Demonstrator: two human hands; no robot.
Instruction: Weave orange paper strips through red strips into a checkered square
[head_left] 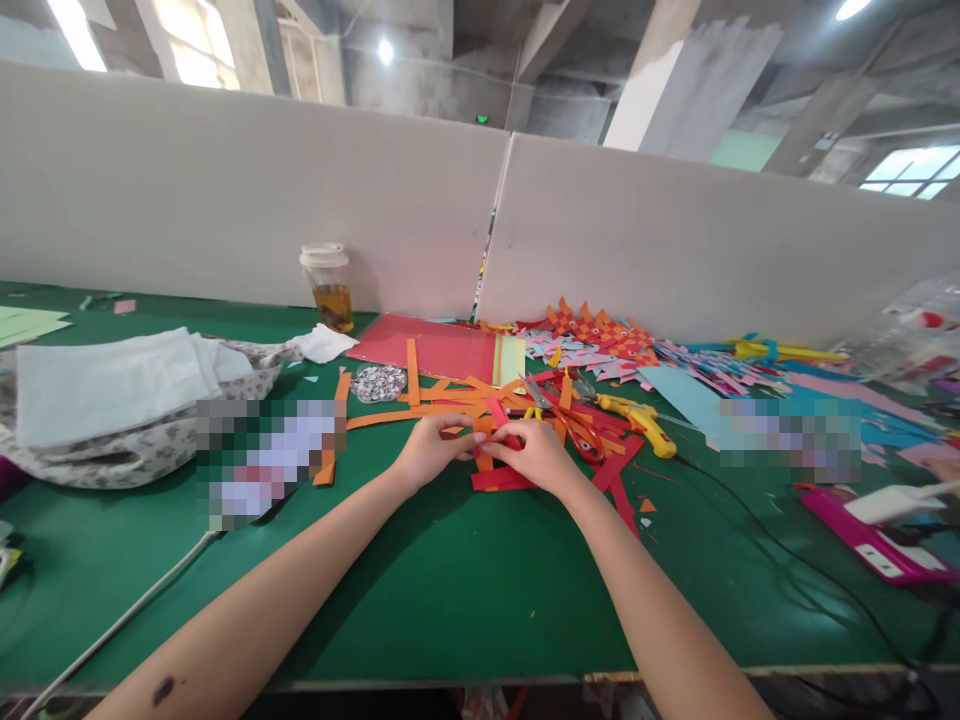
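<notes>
Both my hands meet over a small bundle of red and orange paper strips [489, 432] on the green table [450, 580]. My left hand [431, 450] pinches the strips from the left, fingers closed. From the right, my right hand [534, 452] grips the same strips, fingers curled over them. More loose orange strips [420, 400] and red strips [619, 470] lie around the hands. Red-handled scissors [566, 415] rest just beyond my right hand.
A yellow glue gun [637, 418], woven paper pieces [592, 330], red card sheets [439, 350], a bag of googly eyes [379, 382], a lidded cup of tea [330, 288], a cloth bag [112, 410], a pink device [874, 535] and a white cable [120, 620] lie around. White partitions stand behind.
</notes>
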